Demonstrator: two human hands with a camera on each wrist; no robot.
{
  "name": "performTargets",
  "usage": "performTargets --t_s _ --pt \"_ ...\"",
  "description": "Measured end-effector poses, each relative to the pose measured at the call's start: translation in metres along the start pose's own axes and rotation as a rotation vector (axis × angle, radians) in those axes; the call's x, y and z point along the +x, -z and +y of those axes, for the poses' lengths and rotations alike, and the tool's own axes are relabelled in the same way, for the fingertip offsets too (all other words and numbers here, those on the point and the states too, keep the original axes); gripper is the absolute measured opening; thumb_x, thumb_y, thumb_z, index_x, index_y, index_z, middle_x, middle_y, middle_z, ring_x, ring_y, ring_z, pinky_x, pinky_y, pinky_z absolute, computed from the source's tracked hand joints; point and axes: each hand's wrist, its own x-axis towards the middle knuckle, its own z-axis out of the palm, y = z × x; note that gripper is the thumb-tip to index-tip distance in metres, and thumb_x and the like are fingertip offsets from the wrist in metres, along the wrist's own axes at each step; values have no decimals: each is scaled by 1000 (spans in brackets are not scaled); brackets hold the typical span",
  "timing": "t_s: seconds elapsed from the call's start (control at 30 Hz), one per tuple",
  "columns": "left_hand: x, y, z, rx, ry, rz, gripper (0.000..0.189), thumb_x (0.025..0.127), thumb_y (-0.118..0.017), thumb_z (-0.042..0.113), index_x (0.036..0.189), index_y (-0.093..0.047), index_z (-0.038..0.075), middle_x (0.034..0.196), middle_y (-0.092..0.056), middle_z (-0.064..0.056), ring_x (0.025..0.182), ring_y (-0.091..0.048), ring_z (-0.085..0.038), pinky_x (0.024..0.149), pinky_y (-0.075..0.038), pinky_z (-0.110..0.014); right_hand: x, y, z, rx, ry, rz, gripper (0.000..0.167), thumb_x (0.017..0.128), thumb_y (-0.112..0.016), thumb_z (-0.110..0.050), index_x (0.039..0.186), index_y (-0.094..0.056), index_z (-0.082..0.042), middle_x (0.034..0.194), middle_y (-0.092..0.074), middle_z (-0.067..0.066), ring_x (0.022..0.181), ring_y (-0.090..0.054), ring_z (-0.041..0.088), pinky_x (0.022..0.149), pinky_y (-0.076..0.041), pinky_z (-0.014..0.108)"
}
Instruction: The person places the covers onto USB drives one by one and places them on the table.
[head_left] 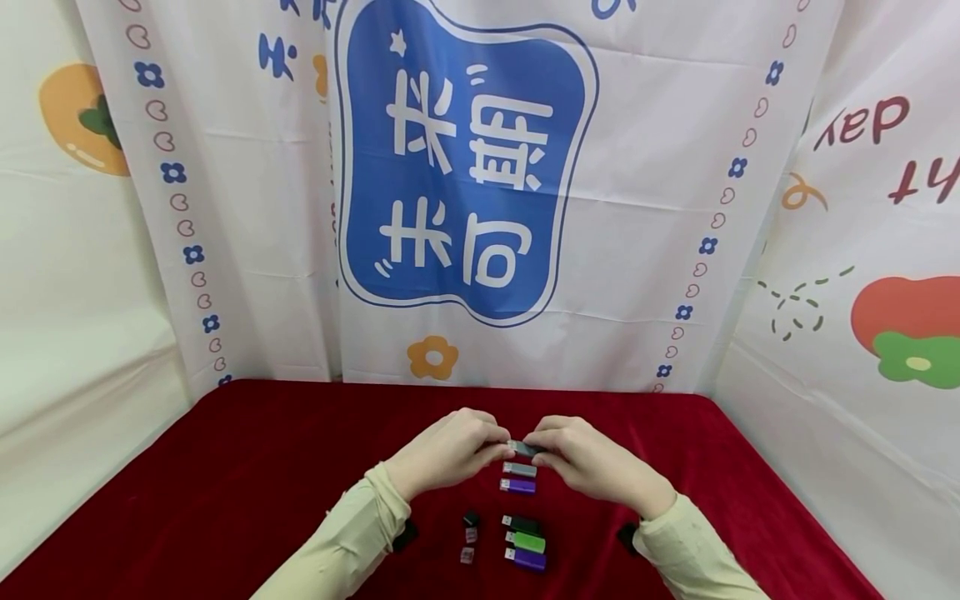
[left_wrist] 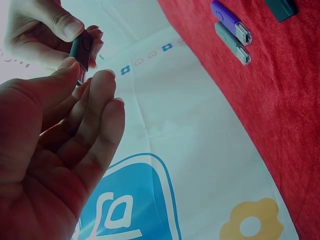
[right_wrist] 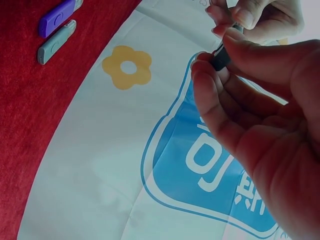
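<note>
The person's left hand (head_left: 452, 450) pinches the clear end of a dark USB stick (head_left: 523, 448), and the right hand (head_left: 592, 463) pinches its body, no gap in either grip. It's up over the red surface (head_left: 315, 492), toward the far edge. Farther from that edge lie a grey stick (head_left: 520, 470), then a purple stick (head_left: 518, 486), both capped.

Left hand (head_left: 453, 448) and right hand (head_left: 592, 460) close together, both pinching, sleeved forearms (head_left: 333, 537) slanting inward.
</note>
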Motion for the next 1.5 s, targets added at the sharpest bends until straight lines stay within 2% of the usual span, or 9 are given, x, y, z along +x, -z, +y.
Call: performTargets --t_s 0.27,0.57,0.77,0.97,1.07,1.27,1.5 --pt "-2 0 1 -10 4 -6 11 97 -66 20 94 -74 13 79 -58 11 67 -50 -2 62 -43 -14 0 -1 -3 0 -24 0 17 87 -72 3 103 -73 -2 95 -64 0 85 -60 9 76 -51 22" --pt "-3 4 3 -47 67 -28 12 96 -68 21 98 -75 13 87 -65 11 74 -55 0 67 -47 -16 -2 -2 -5 43 -95 1 17 87 -73 0 103 -73 -6 96 -63 -3 84 -57 5 73 -51 21" --pt "-3 5 -1 -109 95 -97 13 96 -68 22 99 -75 12 88 -66 12 73 -56 -1 65 -48 -17 -2 0 -6 33 -135 -38 17 87 -73 -1 104 -73 -5 94 -62 -3 82 -56 4 70 -50 21" --pt "-10 14 -11 -134 194 -160 16 94 -69 19 105 -74 8 91 -68 7 76 -60 0 70 -51 -20 -1 -2 -3 -30 -195 -96 15 87 -73 -3 102 -74 -6 91 -62 -3 79 -55 5 71 -51 24" --pt "-12 18 -15 -134 211 -164 14 94 -69 17 104 -74 8 89 -68 8 75 -60 -2 70 -51 -22 -3 -9 2 -63 -216 -149 12 86 -74 -4 98 -75 -6 89 -62 -3 78 -55 4 70 -51 24" --pt "-14 22 -17 -132 228 -160 11 94 -69 17 100 -74 11 85 -66 10 72 -59 -3 68 -51 -23 -1 -32 9 -164 -186 -234 5 84 -76 -4 87 -73 -6 80 -61 -3 71 -54 6 65 -50 23" --pt "-15 21 -16 -150 228 -170 9 94 -69 17 97 -75 11 80 -64 11 67 -57 -4 64 -51 -23 1 -54 7 -233 -161 -297 16 81 -80 -9 75 -66 -12 71 -51 -6 61 -45 5 55 -42 20"
